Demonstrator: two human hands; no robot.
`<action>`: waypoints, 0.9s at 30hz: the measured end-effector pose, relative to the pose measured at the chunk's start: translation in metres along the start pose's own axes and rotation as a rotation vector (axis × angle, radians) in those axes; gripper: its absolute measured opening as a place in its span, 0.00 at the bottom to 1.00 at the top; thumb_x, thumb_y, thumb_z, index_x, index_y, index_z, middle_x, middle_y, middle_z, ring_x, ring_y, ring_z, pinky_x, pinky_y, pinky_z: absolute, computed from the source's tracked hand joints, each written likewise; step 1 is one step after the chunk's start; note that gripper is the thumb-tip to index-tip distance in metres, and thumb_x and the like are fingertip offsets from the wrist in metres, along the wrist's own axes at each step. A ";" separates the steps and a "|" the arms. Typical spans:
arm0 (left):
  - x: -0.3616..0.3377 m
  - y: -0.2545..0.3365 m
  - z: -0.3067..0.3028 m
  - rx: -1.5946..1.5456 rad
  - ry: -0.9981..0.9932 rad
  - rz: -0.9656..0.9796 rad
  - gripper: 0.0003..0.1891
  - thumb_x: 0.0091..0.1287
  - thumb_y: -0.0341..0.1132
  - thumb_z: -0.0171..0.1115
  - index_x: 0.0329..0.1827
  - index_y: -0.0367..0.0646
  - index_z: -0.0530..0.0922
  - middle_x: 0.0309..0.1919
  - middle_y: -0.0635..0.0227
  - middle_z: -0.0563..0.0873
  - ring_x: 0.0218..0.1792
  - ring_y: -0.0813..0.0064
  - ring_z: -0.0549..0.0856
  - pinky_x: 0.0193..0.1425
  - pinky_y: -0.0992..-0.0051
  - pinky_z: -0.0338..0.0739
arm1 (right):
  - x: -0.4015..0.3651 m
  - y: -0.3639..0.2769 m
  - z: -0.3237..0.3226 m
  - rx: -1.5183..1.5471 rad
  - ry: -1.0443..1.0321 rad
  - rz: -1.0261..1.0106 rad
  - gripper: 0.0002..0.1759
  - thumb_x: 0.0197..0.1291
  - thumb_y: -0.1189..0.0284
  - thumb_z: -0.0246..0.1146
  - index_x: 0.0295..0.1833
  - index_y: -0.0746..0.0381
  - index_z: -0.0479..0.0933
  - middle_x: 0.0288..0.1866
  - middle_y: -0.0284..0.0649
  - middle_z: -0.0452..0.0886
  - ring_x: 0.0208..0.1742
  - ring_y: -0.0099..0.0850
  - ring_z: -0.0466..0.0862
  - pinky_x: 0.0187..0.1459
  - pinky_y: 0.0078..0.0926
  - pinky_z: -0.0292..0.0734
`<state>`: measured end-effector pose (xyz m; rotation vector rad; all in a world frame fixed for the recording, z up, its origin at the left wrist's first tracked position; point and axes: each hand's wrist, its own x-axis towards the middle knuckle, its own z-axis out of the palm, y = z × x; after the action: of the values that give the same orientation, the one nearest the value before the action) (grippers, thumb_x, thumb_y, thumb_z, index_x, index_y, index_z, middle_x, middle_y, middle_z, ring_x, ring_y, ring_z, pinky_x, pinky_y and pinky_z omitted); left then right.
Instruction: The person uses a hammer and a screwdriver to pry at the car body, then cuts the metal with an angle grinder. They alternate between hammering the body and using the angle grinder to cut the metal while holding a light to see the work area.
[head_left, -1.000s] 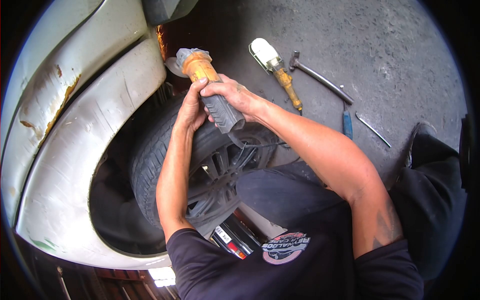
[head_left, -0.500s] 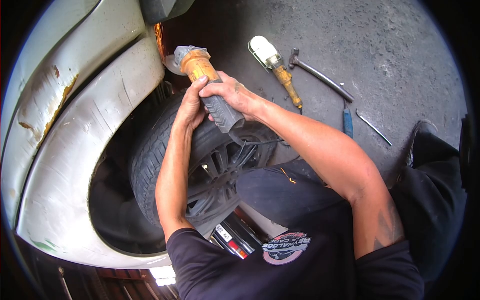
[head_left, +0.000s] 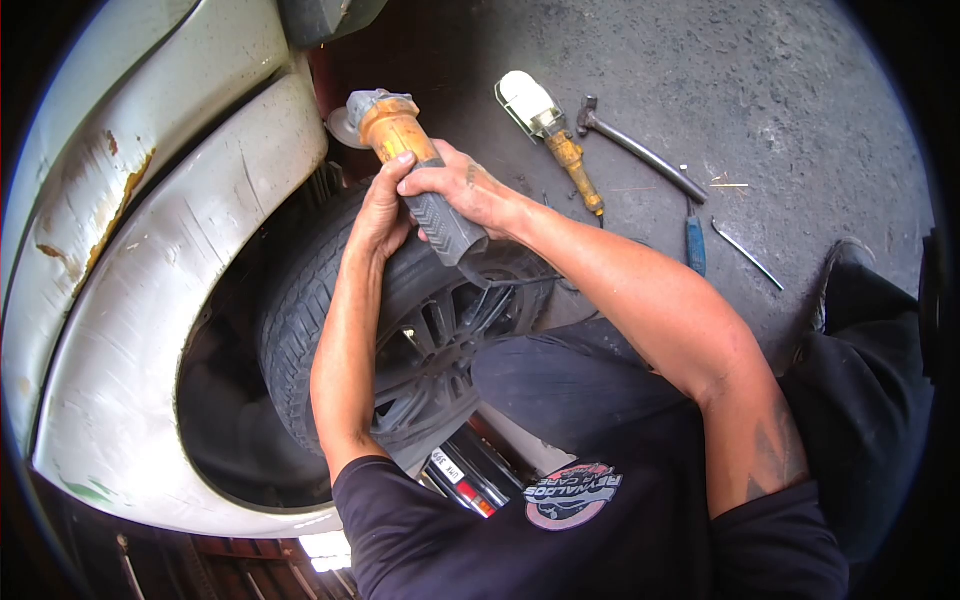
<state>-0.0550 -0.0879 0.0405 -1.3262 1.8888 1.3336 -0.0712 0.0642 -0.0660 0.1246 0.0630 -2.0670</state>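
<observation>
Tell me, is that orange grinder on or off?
The grinder is probably on: a glowing streak, like a flying spark, shows near the hammer. Whether its disc spins, I cannot tell.

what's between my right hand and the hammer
In the head view, the lamp lies between your right hand and the hammer, its yellow handle crossing that stretch of floor.
</observation>
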 end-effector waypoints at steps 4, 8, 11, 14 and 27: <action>-0.002 0.001 0.003 -0.014 -0.001 0.016 0.39 0.69 0.60 0.69 0.73 0.39 0.70 0.58 0.55 0.83 0.60 0.60 0.85 0.69 0.57 0.81 | -0.003 -0.003 0.001 -0.021 0.009 0.004 0.39 0.61 0.63 0.71 0.74 0.63 0.63 0.43 0.47 0.80 0.30 0.35 0.87 0.31 0.34 0.88; -0.003 0.002 0.004 -0.003 -0.002 0.020 0.39 0.69 0.59 0.70 0.73 0.40 0.70 0.58 0.55 0.83 0.60 0.60 0.85 0.69 0.57 0.81 | -0.001 -0.002 0.000 -0.040 0.012 -0.016 0.41 0.61 0.64 0.71 0.75 0.63 0.62 0.43 0.47 0.80 0.29 0.35 0.86 0.31 0.34 0.87; -0.003 0.001 0.006 -0.009 0.017 0.040 0.40 0.69 0.60 0.70 0.73 0.40 0.70 0.58 0.55 0.83 0.60 0.61 0.85 0.69 0.57 0.81 | -0.001 -0.002 -0.001 -0.050 -0.003 -0.021 0.42 0.61 0.64 0.71 0.76 0.63 0.61 0.42 0.47 0.81 0.28 0.34 0.86 0.30 0.34 0.86; -0.003 0.001 0.006 0.007 0.014 0.026 0.40 0.69 0.60 0.70 0.73 0.39 0.70 0.58 0.55 0.83 0.60 0.61 0.85 0.69 0.57 0.81 | -0.001 -0.002 -0.002 -0.070 0.003 -0.030 0.43 0.61 0.64 0.71 0.77 0.63 0.60 0.42 0.47 0.81 0.28 0.34 0.86 0.30 0.34 0.86; -0.006 0.003 0.009 0.021 0.004 0.062 0.41 0.67 0.60 0.71 0.72 0.39 0.70 0.57 0.55 0.83 0.59 0.60 0.85 0.68 0.58 0.81 | -0.002 -0.004 -0.001 -0.068 0.001 -0.047 0.46 0.53 0.67 0.74 0.75 0.69 0.62 0.50 0.50 0.82 0.38 0.36 0.88 0.30 0.35 0.87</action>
<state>-0.0565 -0.0774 0.0426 -1.2708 1.9558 1.3383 -0.0739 0.0687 -0.0672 0.0834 0.1384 -2.1088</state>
